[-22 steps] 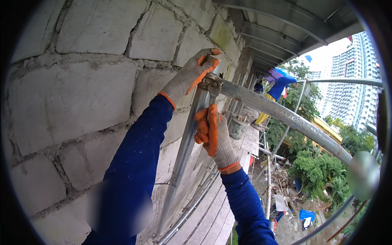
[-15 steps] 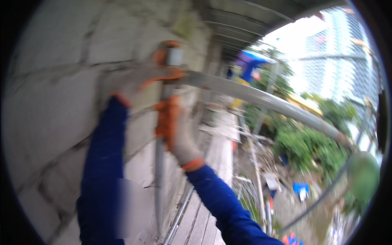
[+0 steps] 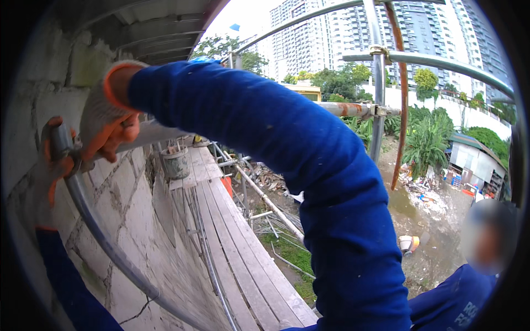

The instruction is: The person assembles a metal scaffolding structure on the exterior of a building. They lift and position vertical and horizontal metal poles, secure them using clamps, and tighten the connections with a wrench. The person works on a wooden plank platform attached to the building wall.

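Both gloved: left hand (image 3: 45,179) curled round top of gray pole (image 3: 92,212) by block wall (image 3: 132,212) | right hand (image 3: 106,122) pointing down, fingers curled beside pole, cannot tell if holding anything | right arm (image 3: 265,124) arched high across middle

A grey block wall (image 3: 127,193) and silvery round metal pole (image 3: 113,249) crowd the left; open space lies over pale wooden planks (image 3: 234,237), below the blue-sleeved right arm (image 3: 265,121).

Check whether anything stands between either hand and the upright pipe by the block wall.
Nothing visible does: the left hand is at the pipe near its top end, the right hand close beside it.
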### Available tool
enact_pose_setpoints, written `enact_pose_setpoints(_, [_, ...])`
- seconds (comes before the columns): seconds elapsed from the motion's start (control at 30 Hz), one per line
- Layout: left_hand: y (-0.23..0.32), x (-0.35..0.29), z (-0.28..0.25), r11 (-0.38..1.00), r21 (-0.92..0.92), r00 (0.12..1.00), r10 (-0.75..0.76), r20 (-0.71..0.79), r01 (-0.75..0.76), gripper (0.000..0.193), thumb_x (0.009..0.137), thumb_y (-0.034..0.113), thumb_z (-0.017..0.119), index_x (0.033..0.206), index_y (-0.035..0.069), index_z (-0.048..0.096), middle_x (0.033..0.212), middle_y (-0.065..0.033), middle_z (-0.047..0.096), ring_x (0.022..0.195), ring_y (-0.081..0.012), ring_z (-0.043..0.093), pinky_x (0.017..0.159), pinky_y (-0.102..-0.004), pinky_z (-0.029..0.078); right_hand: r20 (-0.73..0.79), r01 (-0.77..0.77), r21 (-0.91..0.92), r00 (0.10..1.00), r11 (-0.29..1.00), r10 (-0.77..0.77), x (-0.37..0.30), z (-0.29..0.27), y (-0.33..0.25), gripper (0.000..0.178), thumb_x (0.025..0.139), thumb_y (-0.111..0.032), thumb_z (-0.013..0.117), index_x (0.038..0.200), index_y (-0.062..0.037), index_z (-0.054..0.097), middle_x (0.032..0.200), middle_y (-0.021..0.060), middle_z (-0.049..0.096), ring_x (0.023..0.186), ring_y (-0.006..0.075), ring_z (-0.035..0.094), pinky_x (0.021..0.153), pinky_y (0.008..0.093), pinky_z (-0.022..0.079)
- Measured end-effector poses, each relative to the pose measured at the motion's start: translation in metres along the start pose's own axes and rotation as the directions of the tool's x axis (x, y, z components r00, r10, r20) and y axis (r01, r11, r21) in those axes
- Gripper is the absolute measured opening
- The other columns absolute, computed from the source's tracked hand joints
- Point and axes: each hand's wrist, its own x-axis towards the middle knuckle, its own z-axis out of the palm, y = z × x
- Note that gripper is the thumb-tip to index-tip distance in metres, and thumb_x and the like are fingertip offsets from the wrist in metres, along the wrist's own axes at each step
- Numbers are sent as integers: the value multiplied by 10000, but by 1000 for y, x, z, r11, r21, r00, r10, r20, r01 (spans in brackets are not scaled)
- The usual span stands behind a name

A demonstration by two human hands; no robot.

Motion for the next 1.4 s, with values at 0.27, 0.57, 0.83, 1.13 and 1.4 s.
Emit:
enact_pose_setpoints(0.27, [43,-18,25,1000,3,995,-13,-103,14,659,967,679,530,1443,227,466,1250,-60,597,1130,-251,625,966,-481,522,-541,458,626,838,631,-72,16,167,12,647,1068,-588,395,918,-6,633,509,-21,440,381,91,410,383,289,433])
enact_pose_setpoints(0.57, [51,-15,13,972,-218,996,-91,-4,88,596,957,414,718,1457,231,449,1340,-45,529,1215,-172,571,982,-336,530,-800,804,594,590,13,108,123,214,-66,597,1083,-517,425,981,45,600,525,9,401,367,127,329,372,331,393])
enact_pose_setpoints(0.83, [53,-17,15,980,-186,998,-68,3,67,743,864,152,803,1495,189,411,1448,-66,441,1328,-214,505,1062,-355,498,-749,794,472,590,-383,301,141,210,-127,459,1053,-405,478,985,34,591,504,40,428,333,184,365,371,368,407])
enact_pose_setpoints(1.13, [69,-23,17,961,-229,986,-166,-19,158,735,914,372,767,1519,197,389,1469,-93,465,1356,-199,486,1119,-356,450,-757,813,429,562,-395,334,145,206,-125,369,1053,-366,505,985,-12,584,538,14,409,381,150,282,382,344,320])
enact_pose_setpoints(1.4, [43,-6,26,987,-154,991,-66,-115,48,554,981,503,662,1411,186,515,1418,-79,514,1315,-205,523,1094,-369,469,-697,727,629,684,-275,215,131,203,-97,419,1077,-477,447,962,-96,578,580,-63,297,431,94,262,419,300,266])
